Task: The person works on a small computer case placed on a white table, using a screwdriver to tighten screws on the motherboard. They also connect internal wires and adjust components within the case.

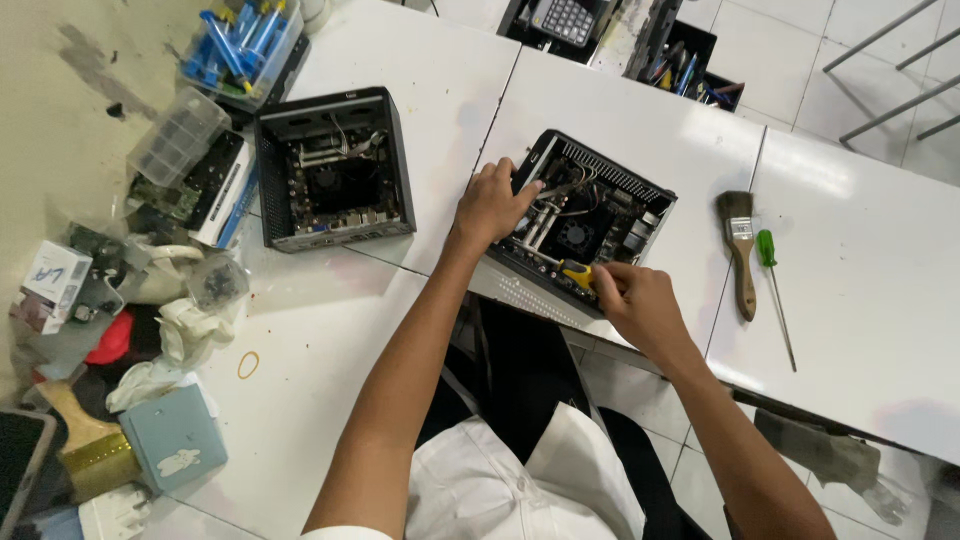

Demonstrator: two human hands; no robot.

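A small open black computer case [640,190] lies near the front edge of the white table [440,90], its fan and cables exposed. My left hand [492,207] rests on the case's left rim, fingers curled onto the inside edge. My right hand [642,302] grips a screwdriver with a yellow and black handle [575,272], whose tip points into the near side of the case.
A second open black case [333,168] sits to the left. A paintbrush [740,250] and a green-handled screwdriver [772,280] lie to the right. Clutter of plastic boxes [180,135], gloves [190,325], a large brush [85,440] and a pale blue box [175,437] fills the left side.
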